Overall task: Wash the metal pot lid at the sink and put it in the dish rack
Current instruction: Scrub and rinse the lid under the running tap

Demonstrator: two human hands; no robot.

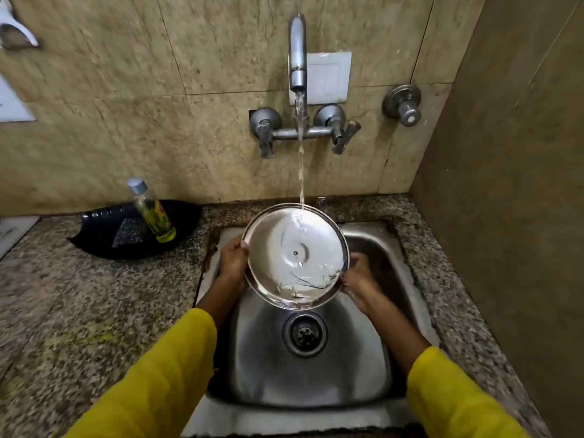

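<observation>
Left hand: the left hand point(233, 260) grips the left rim of the pot lid point(295, 256), thumb over the edge and fingers behind.
Right hand: the right hand point(358, 275) pinches the lower right rim, wet and partly hidden by the metal.
Lid: held above the sink point(373, 238) basin, hollow underside tilted up toward the camera, its far edge highest.
Water: the stream from the tap point(297, 52) lands just inside that far edge and sheets down the inner face (it pools at the near rim).
Stage: rinsing, by my reading; no suds show.
Key relation: the lid sits between both hands, equally near each, so either could carry it off.
Rack: no dish rack is in view, so the direction of the carry cannot be told.
Nearby: a soap bottle point(151, 213) stands on the counter point(94, 295) to the left.
</observation>
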